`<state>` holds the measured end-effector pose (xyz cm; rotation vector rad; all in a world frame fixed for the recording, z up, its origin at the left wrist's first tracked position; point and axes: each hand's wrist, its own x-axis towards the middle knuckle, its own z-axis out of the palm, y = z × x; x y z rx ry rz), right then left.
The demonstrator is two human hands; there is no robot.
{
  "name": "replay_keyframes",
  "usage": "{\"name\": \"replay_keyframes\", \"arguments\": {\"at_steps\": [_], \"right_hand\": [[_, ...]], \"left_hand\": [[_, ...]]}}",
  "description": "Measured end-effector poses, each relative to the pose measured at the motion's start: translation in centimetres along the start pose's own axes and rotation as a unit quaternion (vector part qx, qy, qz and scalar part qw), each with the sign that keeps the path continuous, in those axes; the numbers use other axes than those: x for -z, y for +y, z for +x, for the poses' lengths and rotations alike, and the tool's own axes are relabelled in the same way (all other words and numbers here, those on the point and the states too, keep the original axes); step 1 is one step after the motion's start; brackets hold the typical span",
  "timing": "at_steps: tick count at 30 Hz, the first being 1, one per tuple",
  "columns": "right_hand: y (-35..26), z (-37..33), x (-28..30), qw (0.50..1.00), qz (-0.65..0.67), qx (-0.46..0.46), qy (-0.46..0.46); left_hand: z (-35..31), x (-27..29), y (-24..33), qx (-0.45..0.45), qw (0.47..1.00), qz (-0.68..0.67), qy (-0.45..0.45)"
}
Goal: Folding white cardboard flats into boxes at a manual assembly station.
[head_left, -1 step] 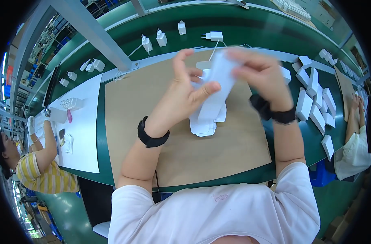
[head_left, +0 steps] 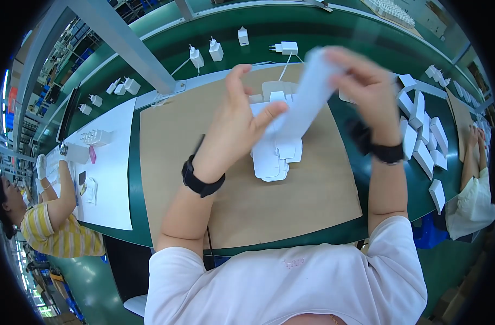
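My right hand (head_left: 369, 86) pinches the upper end of a long white cardboard box (head_left: 307, 97), which tilts up to the right and is smeared by motion. Whether that box is flat or formed I cannot tell. Left of it, my left hand (head_left: 234, 127) holds nothing, its fingers apart and the thumb pointing toward the box. Under both hands lies a pile of flat white carton blanks (head_left: 270, 162) with flaps sticking out, partly covered by my left hand and the box. A brown cardboard sheet (head_left: 204, 211) lies beneath the pile.
Several finished white boxes (head_left: 423, 157) lie heaped at the right. White plug chargers (head_left: 216, 51) stand along the far green bench. A grey metal post (head_left: 117, 43) rises at the upper left. One co-worker (head_left: 57, 216) sits at the left; another person's arms (head_left: 472, 146) show at the right.
My right hand has moved up and to the right with the white box, drawing it away from my left hand. More of the blanks beneath shows. My left hand has barely shifted.
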<state>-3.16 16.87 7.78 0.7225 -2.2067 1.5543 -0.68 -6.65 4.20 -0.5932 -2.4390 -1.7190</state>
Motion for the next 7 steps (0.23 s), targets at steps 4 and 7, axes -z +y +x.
{"name": "replay_keyframes", "arguments": {"at_steps": [4,7], "right_hand": [[1.1,0.7,8.5,0.843,-0.47,0.166,0.205],[1.8,0.5,7.4,0.86,-0.462,0.102,0.19]], "left_hand": [[1.5,0.4,0.1,0.084,0.94,0.327,-0.048],[1.5,0.4,0.3,0.156,0.942,0.267,-0.133]]}}
